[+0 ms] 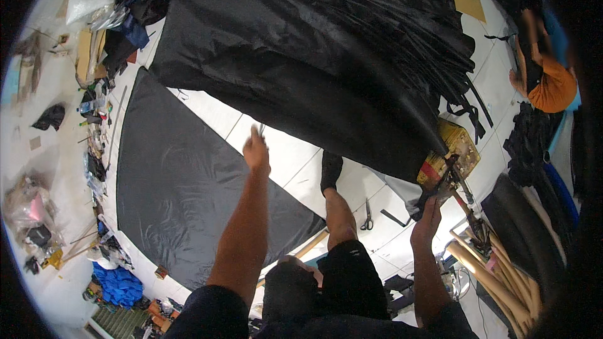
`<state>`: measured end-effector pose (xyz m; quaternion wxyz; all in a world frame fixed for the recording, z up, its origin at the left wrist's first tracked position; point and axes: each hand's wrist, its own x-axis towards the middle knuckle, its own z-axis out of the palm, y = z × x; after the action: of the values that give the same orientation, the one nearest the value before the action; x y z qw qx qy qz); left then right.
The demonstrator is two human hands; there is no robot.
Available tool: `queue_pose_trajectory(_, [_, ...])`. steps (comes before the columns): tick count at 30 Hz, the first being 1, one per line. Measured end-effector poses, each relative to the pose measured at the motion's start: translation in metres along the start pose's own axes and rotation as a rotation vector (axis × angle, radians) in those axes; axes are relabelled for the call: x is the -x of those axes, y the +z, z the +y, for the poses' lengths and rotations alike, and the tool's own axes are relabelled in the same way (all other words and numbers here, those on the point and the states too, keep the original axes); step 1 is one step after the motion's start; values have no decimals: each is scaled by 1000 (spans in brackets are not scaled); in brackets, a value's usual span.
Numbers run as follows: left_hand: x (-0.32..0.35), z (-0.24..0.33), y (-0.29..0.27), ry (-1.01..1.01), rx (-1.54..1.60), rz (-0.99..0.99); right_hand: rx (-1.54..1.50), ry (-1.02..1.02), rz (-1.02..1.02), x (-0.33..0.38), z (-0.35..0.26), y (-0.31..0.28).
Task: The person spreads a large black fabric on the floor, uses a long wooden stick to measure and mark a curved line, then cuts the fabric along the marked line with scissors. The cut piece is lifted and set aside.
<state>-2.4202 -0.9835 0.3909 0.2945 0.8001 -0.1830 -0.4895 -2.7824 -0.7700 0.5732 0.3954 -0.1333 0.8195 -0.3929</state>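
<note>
A large black fabric sheet, smooth on its left and falling into long folds toward its right end (301,56), spreads across the white tiled floor (292,158) at the upper middle, its lower right corner reaching a scuffed yellow box with a red patch (466,150). Below and to the left, a flat, dark grey-black cloth piece with a curved outer edge (182,182) lies on the tiles, a pale wedge of floor showing between the two. The left hand (256,152) is over that gap, close to the sheet's lower edge, its fingers mostly curled; a slim greyish sliver shows by the fingertips, but blur makes it impossible to tell whether this grip holds it. The right hand (427,221) is just below the box, fingers fairly straight and together, beside the dark material at the sheet's corner; whether its grip is closed on anything cannot be told. Between the forearms, a bare leg ends in a black-covered foot (331,171) near the sheet's edge. Dark-handled scissors (368,221) lie on the tiles right of the leg, near a narrow black strip (394,218). Long tan tubes (502,276) are bundled at lower right, and a person in orange clothing (556,85) is at the far right.
</note>
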Motion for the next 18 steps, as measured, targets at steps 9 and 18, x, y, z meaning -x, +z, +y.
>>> queue_pose_trajectory(9, [318,-120,107,-1018,-364,-1446,272,-84,-101,-4,-61,15])
queue_pose_trajectory(18, [113,90,49,-570,530,-333,528,-524,-320,42,-67,-41])
